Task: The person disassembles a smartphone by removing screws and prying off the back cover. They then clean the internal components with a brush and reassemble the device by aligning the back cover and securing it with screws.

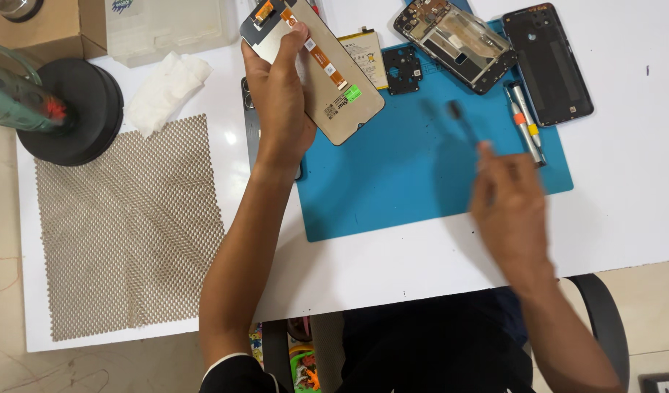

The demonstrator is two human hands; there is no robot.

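My left hand (280, 98) grips a phone display panel (327, 80) by its left edge, back side up, with an orange flex cable and a green sticker showing; it is held tilted over the top left corner of the blue work mat (392, 189). My right hand (509, 207) is blurred above the mat's right part and holds a thin dark tool (462, 120) that points up and left. A phone frame with its boards (454, 40) and a dark back cover (556, 62) lie at the mat's top right. A battery (367, 54) lies behind the panel.
Two small screwdrivers (527, 124) lie on the mat near the back cover. A beige mesh pad (127, 225) covers the table's left. A crumpled white tissue (167, 87), a black round stand (72, 109), a cardboard box (40, 29) and a clear plastic box (167, 25) sit at the back left.
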